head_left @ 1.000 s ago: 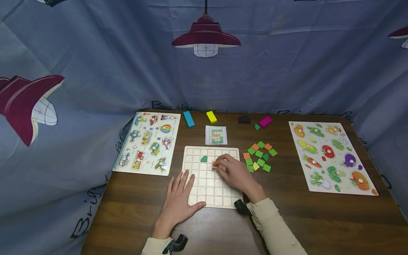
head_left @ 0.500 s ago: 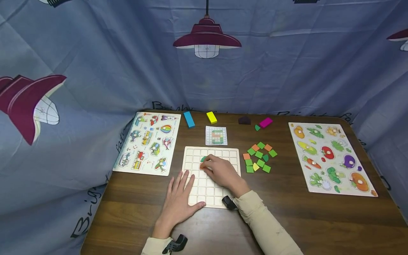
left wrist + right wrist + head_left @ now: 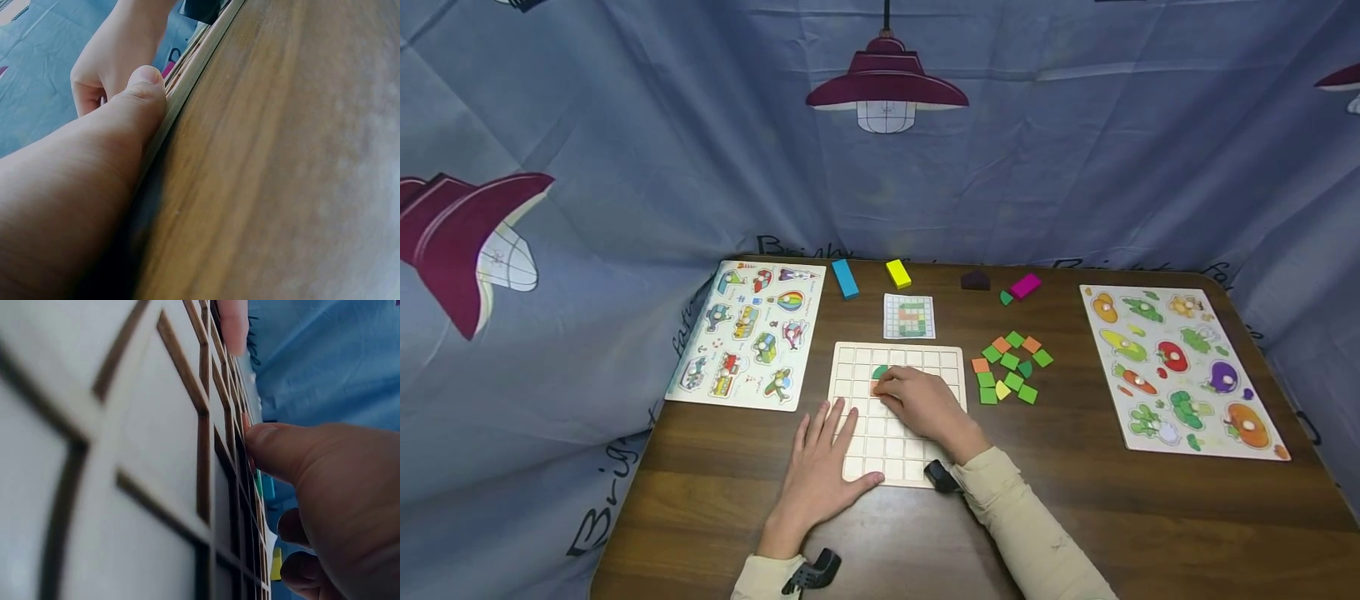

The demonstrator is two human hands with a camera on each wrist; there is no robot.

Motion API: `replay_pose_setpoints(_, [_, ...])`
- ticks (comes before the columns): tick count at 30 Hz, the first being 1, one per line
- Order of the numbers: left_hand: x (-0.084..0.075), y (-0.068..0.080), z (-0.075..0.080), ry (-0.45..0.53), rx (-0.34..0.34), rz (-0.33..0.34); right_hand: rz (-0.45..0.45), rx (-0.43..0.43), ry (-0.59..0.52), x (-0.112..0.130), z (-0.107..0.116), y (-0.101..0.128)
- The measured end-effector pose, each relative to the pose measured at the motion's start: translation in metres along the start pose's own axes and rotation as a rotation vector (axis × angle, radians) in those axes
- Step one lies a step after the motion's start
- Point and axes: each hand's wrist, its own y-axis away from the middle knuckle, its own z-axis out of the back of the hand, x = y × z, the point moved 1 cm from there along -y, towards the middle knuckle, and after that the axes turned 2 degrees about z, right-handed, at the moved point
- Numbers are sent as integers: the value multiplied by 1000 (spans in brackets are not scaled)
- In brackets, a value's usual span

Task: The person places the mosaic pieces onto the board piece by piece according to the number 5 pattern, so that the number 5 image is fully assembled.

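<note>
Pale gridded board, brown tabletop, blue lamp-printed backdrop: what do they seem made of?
Pale gridded board: probably matte wood; its side edge is tan and its grid slots brown-sided. Brown tabletop: wood or perhaps laminate; streaky grain, slight sheen. Blue lamp-printed backdrop: likely fabric, dull; it hangs in soft folds.

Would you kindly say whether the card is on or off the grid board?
Off: the card lies on the table beyond the grid board.
</note>
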Motion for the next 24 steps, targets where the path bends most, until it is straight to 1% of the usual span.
replay_pose_setpoints(6, [-1,-1,0,7,5,0,-22,-11,-6,-9,9,11])
replay_pose_setpoints(9, [0,1,-1,8,-5,1,-62,-18,-38,-17,15,21])
replay_pose_setpoints(12, [2,2,-2,2,-10,10,-121,-50,-65,-34,22,35])
replay_pose_setpoints(15, [2,2,-2,-4,-16,8,-221,-108,-80,-61,32,51])
replay_pose_setpoints(20, [1,2,-1,21,-24,-5,-437,-204,-86,-119,53,79])
replay_pose_setpoints(23, [0,2,-2,23,-15,0,-540,-252,-78,-150,62,91])
replay_pose_setpoints(24, [0,2,-3,23,-16,-1,-568,-255,-72,-158,65,94])
